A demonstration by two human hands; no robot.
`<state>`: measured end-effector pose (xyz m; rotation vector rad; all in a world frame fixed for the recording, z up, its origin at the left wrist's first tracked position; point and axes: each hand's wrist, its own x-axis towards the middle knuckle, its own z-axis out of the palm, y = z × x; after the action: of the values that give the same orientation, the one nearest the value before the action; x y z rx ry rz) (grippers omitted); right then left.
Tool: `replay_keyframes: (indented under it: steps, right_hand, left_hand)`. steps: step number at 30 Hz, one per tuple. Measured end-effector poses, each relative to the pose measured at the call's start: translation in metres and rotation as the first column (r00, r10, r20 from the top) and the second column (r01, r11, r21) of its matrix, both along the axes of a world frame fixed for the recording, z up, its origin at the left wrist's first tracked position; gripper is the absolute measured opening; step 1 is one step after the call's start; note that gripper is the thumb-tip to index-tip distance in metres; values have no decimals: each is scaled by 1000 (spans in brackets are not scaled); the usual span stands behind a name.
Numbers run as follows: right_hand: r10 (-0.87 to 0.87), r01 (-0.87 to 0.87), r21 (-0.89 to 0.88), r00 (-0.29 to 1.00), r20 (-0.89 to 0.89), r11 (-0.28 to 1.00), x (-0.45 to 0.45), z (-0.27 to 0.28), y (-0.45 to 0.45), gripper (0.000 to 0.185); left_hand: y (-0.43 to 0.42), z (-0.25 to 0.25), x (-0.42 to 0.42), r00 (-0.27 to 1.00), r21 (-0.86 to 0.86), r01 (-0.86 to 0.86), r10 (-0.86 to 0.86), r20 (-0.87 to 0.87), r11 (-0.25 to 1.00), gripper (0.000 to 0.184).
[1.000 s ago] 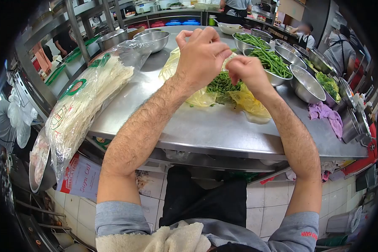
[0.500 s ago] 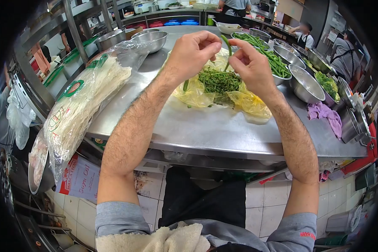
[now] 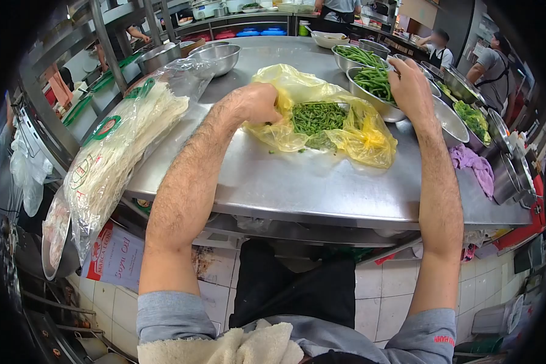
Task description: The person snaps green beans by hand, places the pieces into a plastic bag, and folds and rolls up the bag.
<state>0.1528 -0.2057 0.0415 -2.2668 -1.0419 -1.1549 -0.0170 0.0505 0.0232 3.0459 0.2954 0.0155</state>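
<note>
My left hand (image 3: 259,104) is at the left side of a yellow plastic bag (image 3: 370,142), its fingers curled and their tips partly hidden by the plastic. What it grips, if anything, does not show. The bag lies spread open, with a pile of small green bean ends and trimmings (image 3: 318,118) in it. My right hand (image 3: 411,88) reaches over the right rim of a metal bowl (image 3: 387,110) of long green beans (image 3: 373,82). Its fingers bend down at the beans, tips hidden.
Packaged white noodles (image 3: 127,139) lie at the table's left edge. Metal bowls (image 3: 218,59) stand at the back left. More bowls line the right, one with leafy greens (image 3: 473,121), near a purple cloth (image 3: 474,167). Co-workers (image 3: 494,70) stand beyond the table.
My hands have parted from the green bean held between them. The left has dropped down to the bag's left side. The right has moved right to the bowl, uncovering more of the bag.
</note>
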Motion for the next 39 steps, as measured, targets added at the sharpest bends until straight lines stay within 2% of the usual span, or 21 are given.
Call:
replay_keyframes:
  steps: [1,3,5,7,9,11,12,13,16,17,18,19,20,22,25,28,32,34,35,38,39]
  right_hand:
    - [144,-147,106,989,31,983,-12,5,6,23]
    - [477,-455,190,874,-96,870,-42,7,20,20]
    - [669,-663,96,722,-177,742,-68,-4,39,18]
    - [697,-747,-57,642,-319,662,-91,-18,56,17]
    - [660,-732,-122,663,-354,670,-98,-42,69,18]
    - [618,-714,-188,685,-385,674,-95,-51,70,19]
    - [541,-663,-300,740,-400,685,-94,-50,70,20]
    - [462,-607,-410,790,-403,681,-94,-49,71,22]
    - [341,-566,-472,808,-480,676,-97,-37,66,24]
    - [343,-565,-472,809,-478,676,-97,-37,66,24]
    - [427,-589,-348,789,-441,729,-98,-38,65,23]
    - [504,-609,-216,770,-391,763,-99,-38,64,23]
    - [501,-605,-217,773,-388,766,-100,-36,63,23]
    - [586,-627,-6,731,-350,779,-109,-28,64,23]
    - [550,-612,-121,768,-328,782,-101,-33,65,24]
    - [622,-644,-13,742,-250,765,-95,-39,66,20]
    - [655,-669,-19,733,-181,743,-98,-34,67,15]
    - [635,-633,-139,772,-31,762,-94,-33,66,10]
    - [633,-630,-137,774,-31,764,-92,-32,65,10]
    - [618,-598,-184,781,84,780,-88,-28,63,9]
    - [606,-586,-181,792,79,790,-86,-28,62,7]
  left_hand:
    - [-1,-1,1,1000,-38,23,-23,20,999,33]
    - [2,-2,1,998,-73,43,-40,41,996,37]
    - [6,-1,2,995,-77,92,-90,31,993,45]
    - [6,4,-2,994,-70,102,-99,46,992,47]
    - [5,11,-6,991,-67,125,-122,55,990,48]
    - [7,18,-13,991,-242,115,-94,97,963,49]
    - [10,18,-15,991,-295,110,-80,111,949,51]
    - [11,19,-16,990,-296,111,-81,112,949,51]
    - [16,20,-20,991,-285,72,-35,132,956,52]
    - [18,20,-20,975,-303,137,-76,207,943,52]
    - [16,22,-21,953,-315,205,-115,282,927,53]
    - [13,23,-22,952,-313,209,-119,283,927,53]
    - [9,24,-23,939,-393,266,-145,311,880,54]
    - [1,27,-25,912,-474,370,-215,348,800,55]
    - [-3,24,-22,872,-514,460,-259,415,724,55]
    - [-6,26,-23,858,-535,474,-230,459,699,53]
    - [-11,24,-20,847,-544,494,-234,477,678,53]
    - [-15,24,-19,836,-535,480,-178,519,695,44]
    - [-13,21,-15,837,-535,481,-182,517,695,44]
    - [-10,16,-6,782,-480,569,-260,566,668,33]
    - [-16,20,-10,831,-433,493,-260,493,755,27]
